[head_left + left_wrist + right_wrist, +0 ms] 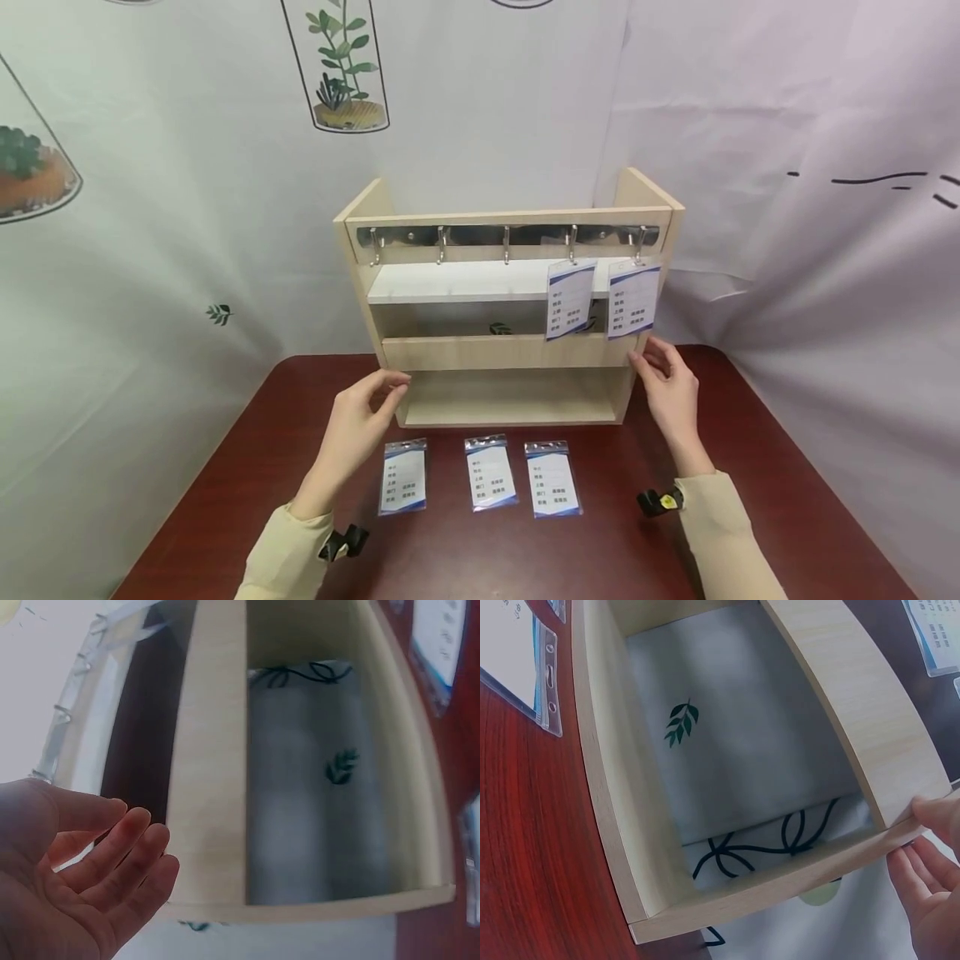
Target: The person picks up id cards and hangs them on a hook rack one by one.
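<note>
Soft, even light fills the head view — grey shadows crease the backdrop (187,200), glints streak the metal strip (472,235). The left wrist view is hazy and soft — both wrist views bow the rack (862,712).

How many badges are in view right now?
5: two hanging badges on the two rightmost hooks, and three badges in a row on the table before the shelf.

Smooth matt wood rack (510,352), shiny metal rail (472,236) and hooks (506,244), glossy clear plastic badges (403,477) with paper cards (553,482), glossy wood-grained table (480,558), creased matt cloth backdrop (487,125)
</note>
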A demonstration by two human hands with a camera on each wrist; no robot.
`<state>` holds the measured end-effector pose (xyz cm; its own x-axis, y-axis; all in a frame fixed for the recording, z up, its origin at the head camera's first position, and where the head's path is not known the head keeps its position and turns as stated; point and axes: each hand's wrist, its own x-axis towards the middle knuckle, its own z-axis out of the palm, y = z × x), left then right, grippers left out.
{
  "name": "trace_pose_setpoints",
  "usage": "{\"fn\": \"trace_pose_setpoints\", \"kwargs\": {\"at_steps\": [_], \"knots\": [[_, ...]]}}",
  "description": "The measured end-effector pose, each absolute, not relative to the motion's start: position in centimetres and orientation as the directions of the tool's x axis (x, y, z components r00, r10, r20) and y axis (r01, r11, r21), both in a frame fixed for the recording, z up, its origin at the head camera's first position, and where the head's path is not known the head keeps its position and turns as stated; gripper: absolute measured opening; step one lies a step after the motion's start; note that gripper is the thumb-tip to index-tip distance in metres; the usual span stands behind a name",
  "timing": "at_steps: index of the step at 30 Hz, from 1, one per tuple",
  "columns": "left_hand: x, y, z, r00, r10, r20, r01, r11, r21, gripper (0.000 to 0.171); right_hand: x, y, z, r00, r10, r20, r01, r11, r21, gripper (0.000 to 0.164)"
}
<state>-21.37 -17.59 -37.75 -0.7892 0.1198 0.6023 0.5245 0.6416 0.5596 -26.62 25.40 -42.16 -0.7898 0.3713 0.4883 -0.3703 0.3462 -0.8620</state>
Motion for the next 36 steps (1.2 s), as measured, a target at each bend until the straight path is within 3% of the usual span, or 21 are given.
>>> {"fn": "trace_pose_setpoints", "kwargs": {"at_steps": [17,27,36], "knots": [[-21.1,-19.9,-40.5,-0.883,0.129,0.451,0.406,0.691,0.599,0.015,-24.9,24.5,-40.0,-0.793,0.377,0.479,-0.348,0.366,-0.863,0.038],[-22.4,-21.5,-42.1,-0.921,0.175,0.347,0.342,0.789,0.511,0.022,-26.7,25.0,-42.4,-0.775,0.38,0.505,-0.392,0.336,-0.856,0.039],[-23.2,-22.3,-44.0,-0.966,0.144,0.216,0.242,0.799,0.55,0.031,-26.7,25.3,-42.3,-0.771,0.377,0.514,-0.393,0.354,-0.849,0.038]]}}
